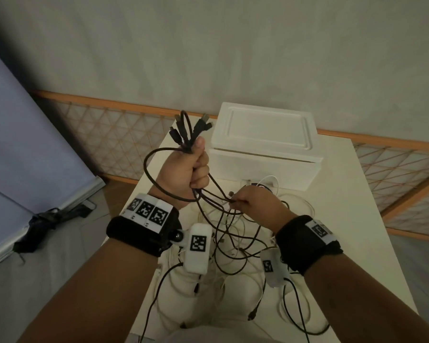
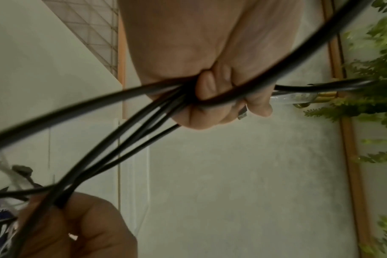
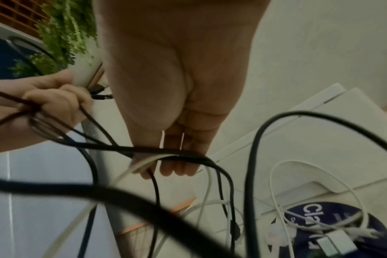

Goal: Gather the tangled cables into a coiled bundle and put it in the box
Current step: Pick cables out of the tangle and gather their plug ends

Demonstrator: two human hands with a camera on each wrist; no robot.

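Black cables [image 1: 183,134] are held bunched in the left hand [image 1: 183,169] above the table [image 1: 357,219], plugs up. Their strands are pinched lower by the right hand [image 1: 255,201]. White cables [image 1: 235,280] lie mid-table; the closed box [image 1: 265,149] sits at the far edge.

The box [image 1: 263,154] stands at the far end of the worktop [image 1: 332,219], lid on. Loose cables [image 1: 235,246] lie before it. Above them, the left hand [image 1: 183,172] is raised left of the lower right hand [image 1: 255,204]; cable strands run between both.
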